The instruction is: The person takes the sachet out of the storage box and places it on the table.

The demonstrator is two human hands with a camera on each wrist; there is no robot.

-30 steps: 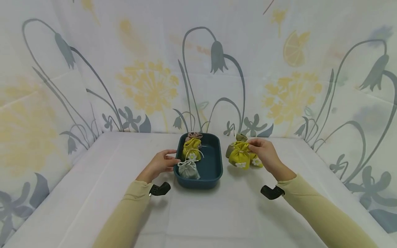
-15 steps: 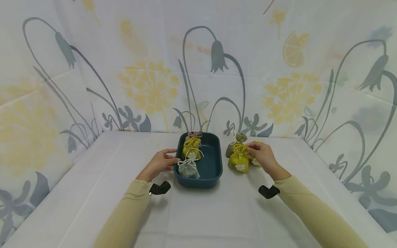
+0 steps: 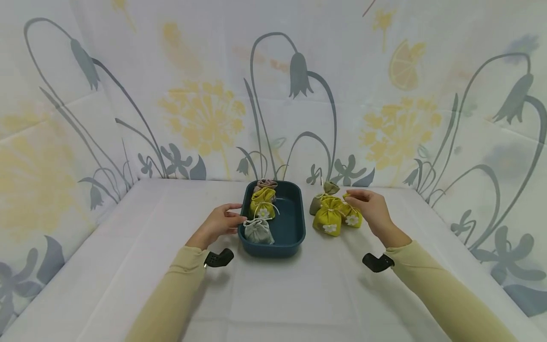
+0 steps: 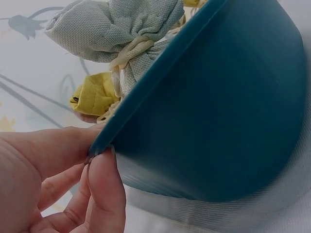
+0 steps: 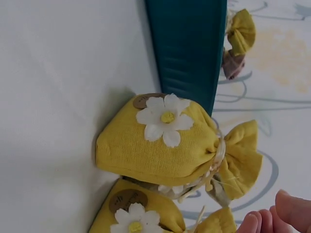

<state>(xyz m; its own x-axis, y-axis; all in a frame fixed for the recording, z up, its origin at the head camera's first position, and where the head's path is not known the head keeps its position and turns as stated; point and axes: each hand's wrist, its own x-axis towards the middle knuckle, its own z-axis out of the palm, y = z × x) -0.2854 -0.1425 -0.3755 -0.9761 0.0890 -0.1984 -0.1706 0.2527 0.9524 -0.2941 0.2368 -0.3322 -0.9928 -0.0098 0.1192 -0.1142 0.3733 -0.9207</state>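
Note:
A teal tray (image 3: 299, 212) stands in the middle of the white table. It holds a grey pouch (image 3: 258, 231), a yellow pouch (image 3: 262, 205) and a pinkish pouch (image 3: 266, 184). My left hand (image 3: 234, 219) pinches the tray's left rim between thumb and fingers (image 4: 104, 184), with the tray wall (image 4: 218, 107) close in the left wrist view. Right of the tray a yellow daisy pouch (image 3: 328, 218) sits on the table, a second yellow pouch (image 3: 353, 219) beside it. My right hand (image 3: 356, 199) hovers by them with relaxed fingers (image 5: 286, 213), clear of the pouch (image 5: 160, 145).
An olive-grey pouch (image 3: 320, 198) stands just behind the yellow ones. Floral cloth walls (image 3: 273, 95) close the table on the left, back and right. Bare white table (image 3: 278, 294) stretches in front of the tray toward me.
My right hand has set the yellow daisy pouch down beside the tray and let go, drawing slightly to the right. My left hand has kept its hold on the tray rim.

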